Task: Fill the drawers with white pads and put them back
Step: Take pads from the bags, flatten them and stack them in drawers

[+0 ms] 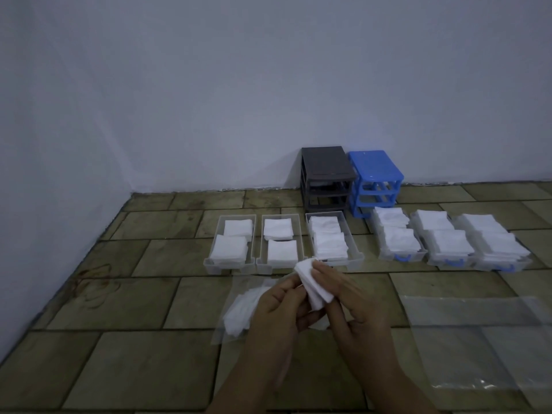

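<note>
Pinching a small stack of white pads (315,286) between both hands (322,306), aiming toward 12 o'clock, the half-filled drawer (279,243) lying lengthwise just beyond, left hand (279,306) nearer.

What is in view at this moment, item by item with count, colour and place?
Drawer frames: two, one dark grey and one blue, side by side against the wall, slots empty.
Plain clear drawers: three, in a row on the floor left of centre, each holding white pads.
Blue-handled clear drawers: three, in a row on the right, piled high with pads.
Pad stack: one, white, held in both hands.
Plastic bag of pads: one, clear, on the floor under the hands.
Plastic sheets: clear, lower right on the floor; count unclear.
Floor: olive tiles.
Left hand: grips the stack.
Right hand: grips the stack.
</note>
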